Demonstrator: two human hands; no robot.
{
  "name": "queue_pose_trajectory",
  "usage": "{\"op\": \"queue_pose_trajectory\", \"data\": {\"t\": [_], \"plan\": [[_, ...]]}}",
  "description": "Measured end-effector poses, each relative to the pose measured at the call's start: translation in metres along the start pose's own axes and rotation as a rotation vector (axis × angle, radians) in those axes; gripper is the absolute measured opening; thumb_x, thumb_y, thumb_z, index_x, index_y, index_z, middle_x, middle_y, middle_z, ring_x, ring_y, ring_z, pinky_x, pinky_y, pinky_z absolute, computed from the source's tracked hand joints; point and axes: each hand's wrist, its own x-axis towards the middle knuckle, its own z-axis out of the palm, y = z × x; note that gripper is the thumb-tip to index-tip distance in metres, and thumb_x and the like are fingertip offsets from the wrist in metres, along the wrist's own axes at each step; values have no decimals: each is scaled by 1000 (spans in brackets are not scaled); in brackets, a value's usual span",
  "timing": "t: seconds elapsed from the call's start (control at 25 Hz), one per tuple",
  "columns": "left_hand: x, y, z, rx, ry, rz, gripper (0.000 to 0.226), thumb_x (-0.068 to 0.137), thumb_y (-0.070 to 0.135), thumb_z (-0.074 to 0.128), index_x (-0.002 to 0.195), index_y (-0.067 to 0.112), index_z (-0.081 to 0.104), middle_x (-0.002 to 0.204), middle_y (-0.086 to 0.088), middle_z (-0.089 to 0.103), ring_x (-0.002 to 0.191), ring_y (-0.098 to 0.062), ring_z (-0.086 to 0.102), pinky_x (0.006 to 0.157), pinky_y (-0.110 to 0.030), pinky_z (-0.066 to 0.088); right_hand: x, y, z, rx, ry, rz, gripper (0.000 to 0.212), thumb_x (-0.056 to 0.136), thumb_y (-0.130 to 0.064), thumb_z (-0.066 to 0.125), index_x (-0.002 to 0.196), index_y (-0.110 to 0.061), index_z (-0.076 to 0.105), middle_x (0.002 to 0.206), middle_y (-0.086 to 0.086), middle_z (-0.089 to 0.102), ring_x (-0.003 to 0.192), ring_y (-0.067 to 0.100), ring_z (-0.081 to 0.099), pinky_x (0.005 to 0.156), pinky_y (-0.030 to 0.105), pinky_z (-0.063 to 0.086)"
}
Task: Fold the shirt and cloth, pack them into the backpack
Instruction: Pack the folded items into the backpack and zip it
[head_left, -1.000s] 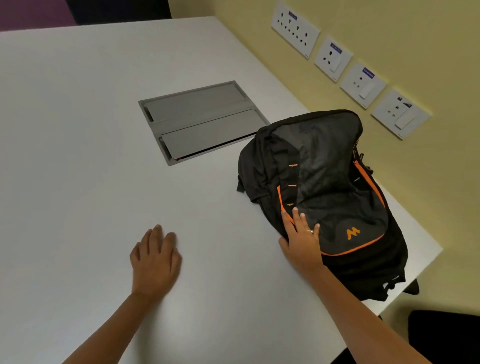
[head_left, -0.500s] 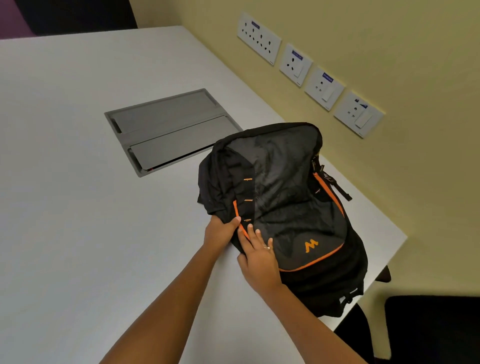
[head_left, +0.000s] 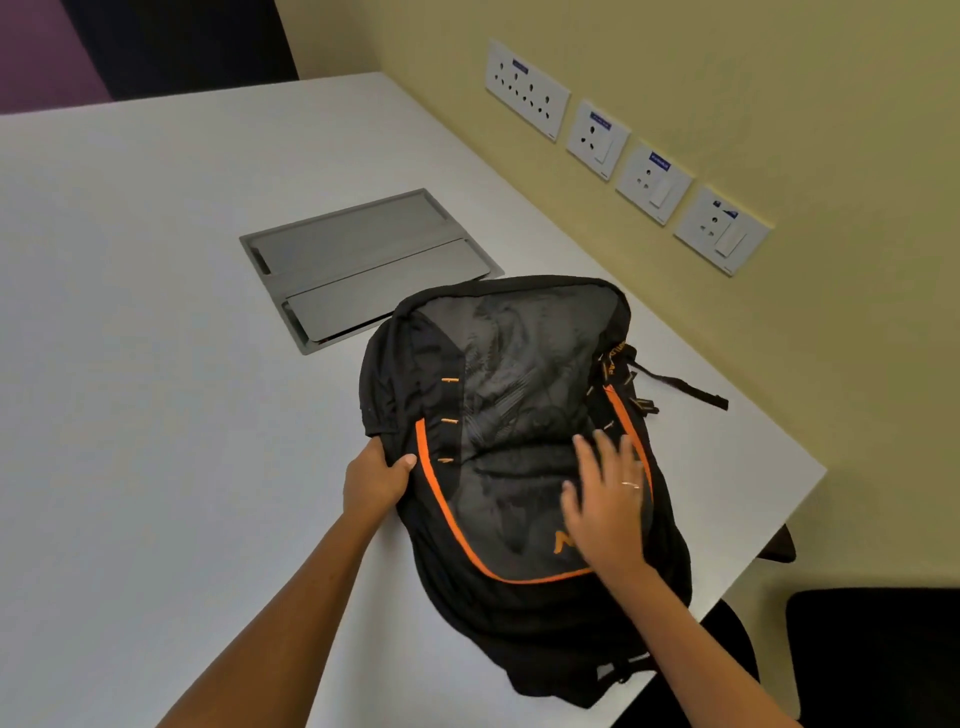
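Backpack: black with orange piping, lying flat, front panel up, at the right-hand edge of the white desk, its lower end overhanging the near desk edge. One strap trails toward the wall.

Step in hand (judgement): neither the shirt nor the cloth is visible anywhere on the desk, and the backpack appears closed. The folding and packing stage therefore looks complete, or the garments lie out of view; the frame does not settle which. The present action reads as steadying and pressing down the bag.

Grip state:
- Left hand: clenched on the backpack's left edge, thumb on top of the black fabric beside the orange piping, fingers tucked under the side.
- Right hand: released, palm down with fingers spread, on or just above the grey front panel near the orange logo. The hand is blurred, so contact cannot be confirmed.

Position relative to the grip: the backpack body lies between the two hands, with most of its length beyond them toward the wall and its lower end nearer the person.

Next move (judgement): if packing is complete, check that the zippers are fully shut while the left hand anchors the bag. If the garments remain outside, locate the main zipper and open it.

Also present: a grey recessed cable hatch, just behind the bag.
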Motion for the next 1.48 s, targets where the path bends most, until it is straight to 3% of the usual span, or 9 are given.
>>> {"op": "queue_pose_trajectory", "data": {"t": [0.12,0.28,0.68,0.88,0.96,1.12,1.2,1.32,1.48], "plan": [[-6,-19,-21,56,39,34,39,92,25,59,125,5,51,122,-15,61,112,-36,56,93,-44,46,6,27,-16,31,-37,181,69,89,-32,59,149,-18,26,154,16,23,142,39,20,104,61,29],[-14,-42,-50,98,94,12,33,93,25,59,118,5,52,116,-16,62,107,-37,57,89,-44,46,-10,26,-8,387,-270,129,81,92,-42,56,152,-24,5,158,8,14,144,24,17,113,40,24],[-40,-107,-142,279,331,-89,21,94,23,55,93,4,47,92,-23,61,87,-40,56,70,-44,45,-76,-55,29,262,-377,-158,77,83,-65,38,151,-34,17,158,0,18,137,24,33,108,38,36],[-76,-113,-155,307,554,-236,23,89,11,54,108,0,46,109,-29,53,102,-47,47,82,-55,40,-94,-88,34,215,-482,-260,72,86,-61,44,149,-43,13,159,-8,12,135,26,30,105,37,38],[-95,-102,-138,321,693,-120,36,81,6,60,115,0,49,117,-28,47,106,-48,43,85,-58,38,-100,-99,31,208,-542,-289,72,86,-62,46,148,-44,13,159,-6,11,137,28,27,106,37,36],[-120,-64,-81,378,431,409,19,89,30,54,93,12,58,98,-10,52,90,-33,50,76,-43,42,-108,-119,21,117,-666,-350,87,75,-81,30,150,-39,15,159,1,11,141,28,23,111,39,29],[-123,-41,-62,355,305,437,28,92,43,50,87,17,57,91,-1,54,86,-22,55,65,-33,42,-109,-124,17,87,-674,-401,89,75,-81,27,150,-35,17,159,2,13,140,29,29,108,40,33],[-122,-22,-44,664,165,398,38,93,53,43,100,17,53,93,1,64,87,-21,64,60,-30,40,-110,-123,12,113,-664,-431,69,89,-62,44,149,-35,22,160,-3,13,134,28,37,101,40,41],[-116,-27,-40,803,19,326,28,97,37,45,107,12,51,101,-6,64,91,-26,63,62,-31,39,-110,-115,3,124,-671,-398,55,94,-54,42,144,-34,37,154,-1,30,135,23,38,106,38,37]]}}
